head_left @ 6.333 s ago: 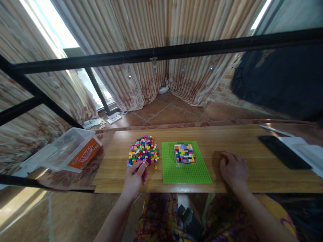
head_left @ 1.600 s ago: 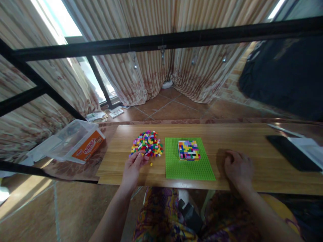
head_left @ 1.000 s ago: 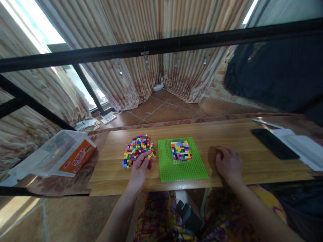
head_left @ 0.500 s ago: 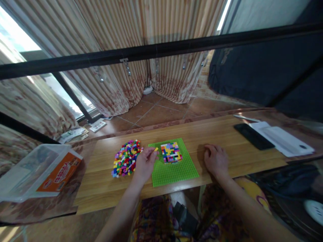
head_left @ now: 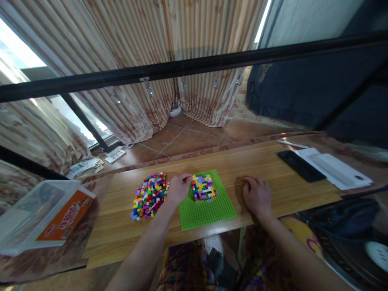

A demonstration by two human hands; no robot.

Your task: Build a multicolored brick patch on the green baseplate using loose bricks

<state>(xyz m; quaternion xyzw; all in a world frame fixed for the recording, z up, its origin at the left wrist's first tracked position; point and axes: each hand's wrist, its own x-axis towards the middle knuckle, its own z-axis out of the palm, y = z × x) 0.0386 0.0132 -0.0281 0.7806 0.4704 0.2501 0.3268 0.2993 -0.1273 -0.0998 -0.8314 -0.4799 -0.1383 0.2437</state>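
Note:
My left hand [head_left: 179,189] is closed in a pinch at the far left corner of a multicoloured block of toy bricks [head_left: 203,187]. A yellow patch shows by the fingertips; the fingers largely hide the small yellow toy brick they carried a moment ago. The block stands on a green studded baseplate [head_left: 209,216]. To the left of the baseplate lies a loose heap of small toy bricks [head_left: 150,196] in many colours, partly behind my left hand. My right hand [head_left: 257,196] rests on the wooden table, right of the baseplate, fingers loosely bent and apart, holding nothing.
A clear plastic box [head_left: 57,190] with an orange label stands left of the wooden table [head_left: 112,226]. On the right lie a black phone [head_left: 301,165] and a white flat object [head_left: 339,167]. A dark metal bar [head_left: 169,68] crosses beyond the table, before striped curtains.
My left hand has moved slightly right and forward, bringing the yellow brick to the block's corner. My right hand stays on the table, its fingers a little more extended. The view has shifted slightly.

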